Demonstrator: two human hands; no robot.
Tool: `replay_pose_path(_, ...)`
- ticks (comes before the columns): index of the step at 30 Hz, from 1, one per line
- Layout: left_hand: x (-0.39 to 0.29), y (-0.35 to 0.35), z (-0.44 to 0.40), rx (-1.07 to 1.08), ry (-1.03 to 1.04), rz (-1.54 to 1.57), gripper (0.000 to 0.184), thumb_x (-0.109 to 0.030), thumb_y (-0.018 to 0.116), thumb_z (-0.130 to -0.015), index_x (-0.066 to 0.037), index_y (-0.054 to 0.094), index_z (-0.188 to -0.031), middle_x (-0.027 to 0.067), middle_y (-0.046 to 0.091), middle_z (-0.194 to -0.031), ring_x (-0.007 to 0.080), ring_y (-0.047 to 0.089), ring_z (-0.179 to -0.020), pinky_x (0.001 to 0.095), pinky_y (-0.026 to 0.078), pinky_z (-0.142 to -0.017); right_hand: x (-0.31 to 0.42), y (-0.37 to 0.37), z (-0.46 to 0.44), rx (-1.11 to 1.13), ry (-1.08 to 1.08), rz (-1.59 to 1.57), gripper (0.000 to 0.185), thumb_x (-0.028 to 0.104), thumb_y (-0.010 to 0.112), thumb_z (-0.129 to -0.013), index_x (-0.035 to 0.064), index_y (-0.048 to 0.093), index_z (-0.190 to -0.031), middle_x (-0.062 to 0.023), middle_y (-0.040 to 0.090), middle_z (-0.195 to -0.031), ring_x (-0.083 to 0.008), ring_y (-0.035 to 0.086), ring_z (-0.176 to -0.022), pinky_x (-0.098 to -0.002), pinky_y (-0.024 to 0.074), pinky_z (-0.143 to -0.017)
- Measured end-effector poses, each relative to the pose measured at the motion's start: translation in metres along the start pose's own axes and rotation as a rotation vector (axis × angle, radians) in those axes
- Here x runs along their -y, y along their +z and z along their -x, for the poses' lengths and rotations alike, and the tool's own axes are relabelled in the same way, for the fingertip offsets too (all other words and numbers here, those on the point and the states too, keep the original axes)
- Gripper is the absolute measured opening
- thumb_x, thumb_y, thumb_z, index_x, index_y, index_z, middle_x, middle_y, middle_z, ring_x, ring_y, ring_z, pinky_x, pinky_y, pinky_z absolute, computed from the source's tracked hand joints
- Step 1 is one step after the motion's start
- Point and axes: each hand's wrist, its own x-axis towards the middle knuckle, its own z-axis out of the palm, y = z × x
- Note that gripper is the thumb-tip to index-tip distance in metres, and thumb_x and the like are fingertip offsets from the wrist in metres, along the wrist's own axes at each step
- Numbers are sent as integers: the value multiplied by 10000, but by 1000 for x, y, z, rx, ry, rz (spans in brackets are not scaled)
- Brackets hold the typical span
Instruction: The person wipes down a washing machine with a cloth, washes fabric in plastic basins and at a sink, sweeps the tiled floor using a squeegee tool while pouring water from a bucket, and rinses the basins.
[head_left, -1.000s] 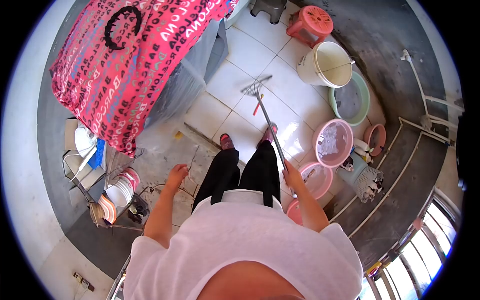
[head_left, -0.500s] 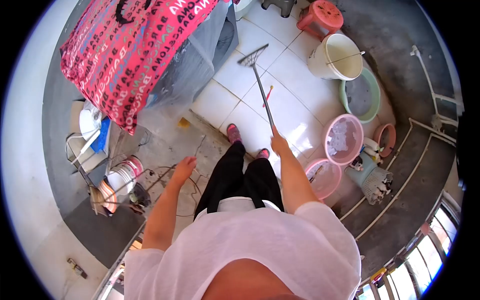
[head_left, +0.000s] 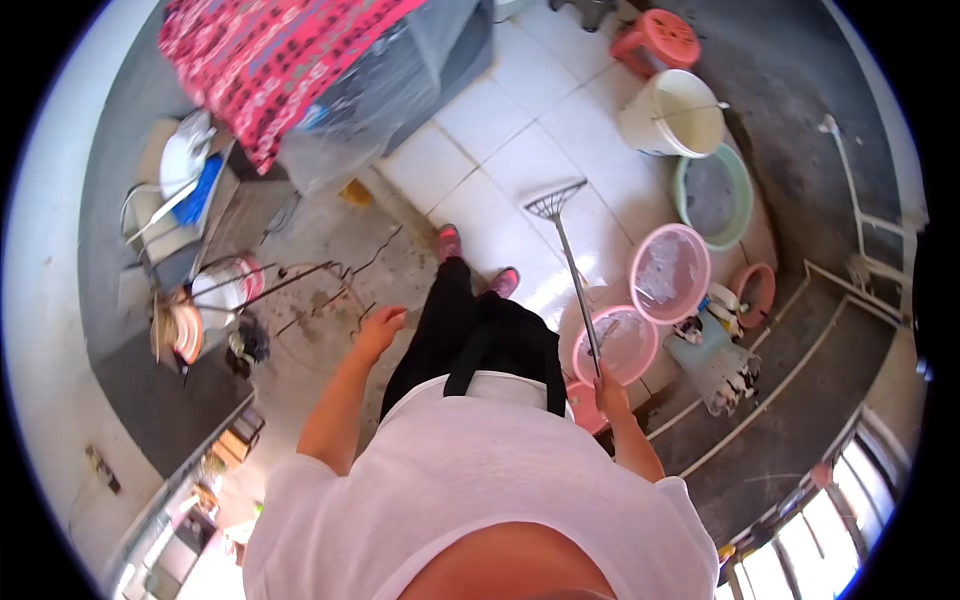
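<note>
right hand (head_left: 611, 393): we grasp the pole (head_left: 579, 284) near its end
left hand (head_left: 381, 330): released, hanging free
fanned head (head_left: 552, 204): perhaps touching the tiled floor (head_left: 500, 222)

- Looks like a household washing area: glossy white square tiles (head_left: 505, 110) ahead of the right hand (head_left: 612, 394).
- Just beyond that hand, round pink plastic basins (head_left: 634, 288).
- Farther right, thin white wall pipes (head_left: 844, 168).

A long-handled floor tool (head_left: 577, 275) is slanting over the white tile floor (head_left: 515, 90), its slim grey shaft running straight and crossing above one side of a pink basin (head_left: 653, 358), its fan-shaped, openwork head spreading toward a narrow, dark bar.
</note>
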Motion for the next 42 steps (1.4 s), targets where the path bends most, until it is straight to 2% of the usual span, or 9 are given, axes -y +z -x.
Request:
replay_pose_path(7, -12, 15, 32, 17, 152, -109, 299, -192, 499, -788, -38, 513, -1044, 121, 563, -982, 213, 535, -901, 301, 409, -784, 152, 23, -155, 33, -435, 44, 472, 173, 379, -818, 202, 261, -1274, -225, 532, -971, -372, 526, -849, -421, 418, -738)
replay_pose_path(12, 3, 23, 45, 48, 195, -156, 293, -169, 500, -795, -44, 499, -1059, 110, 563, -980, 194, 532, -914, 291, 410, -786, 203, 74, -215, 50, -309, 200, 493, 209, 368, -809, 279, 218, -1273, -173, 562, -960, -337, 539, -883, -420, 416, -770)
replay_pose_path(20, 50, -3, 67, -4, 346, -47, 249, -111, 482, -805, -36, 507, -1041, 74, 571, -956, 156, 538, -884, 262, 413, -769, -46, 86, -76, 83, 3, 160, 467, 229, 381, -839, 269, 241, -1282, -222, 521, -1014, -357, 511, -921, -419, 382, -793)
replay_pose_path(26, 138, -48, 84, -159, 518, 99, 214, -80, 480, -799, -18, 527, -999, 61, 578, -911, 134, 537, -854, 247, 413, -756, -35, 121, 61, -1, 213, 250, 443, 204, 375, -841, 230, 277, -1272, -226, 510, -1032, -361, 509, -926, -415, 388, -783)
replay_pose_path(29, 183, -62, 110, -291, 551, 67, 207, -76, 477, -800, -12, 528, -990, 66, 579, -897, 135, 538, -847, 245, 415, -753, -63, 185, 39, -326, -222, 246, 444, 190, 378, -837, 194, 280, -1270, -235, 526, -973, -383, 515, -876, -423, 400, -746)
replay_pose_path(32, 238, -70, 142, -249, 410, 186, 201, -70, 475, -800, -6, 526, -983, 73, 578, -892, 139, 543, -844, 250, 419, -748, 40, 191, 10, -136, -101, 28, 441, 143, 364, -825, 133, 295, -1260, -241, 501, -1017, -386, 499, -901, -404, 407, -741)
replay_pose_path(35, 276, -68, 150, -260, 418, 151, 200, -65, 467, -802, 1, 522, -982, 81, 576, -895, 146, 545, -845, 260, 423, -747, 114, 229, -93, -374, -578, 63, 438, 166, 343, -824, 166, 284, -1257, -198, 510, -1044, -348, 499, -943, -420, 398, -782)
replay_pose_path(38, 281, -69, 174, -272, 387, 266, 203, -66, 459, -806, 7, 517, -985, 83, 573, -901, 152, 545, -847, 269, 426, -749, 229, 228, -126, -142, -404, 173, 432, 157, 354, -814, 153, 296, -1242, -195, 529, -1020, -334, 509, -947, -420, 410, -785)
replay_pose_path(42, 278, -79, 193, -277, 356, 104, 207, -69, 457, -810, 14, 510, -991, 83, 570, -912, 156, 544, -855, 270, 421, -764, 233, 245, -131, -108, -308, 199, 472, 224, 342, -828, 261, 225, -1285, -215, 545, -965, -342, 535, -890, -431, 411, -766)
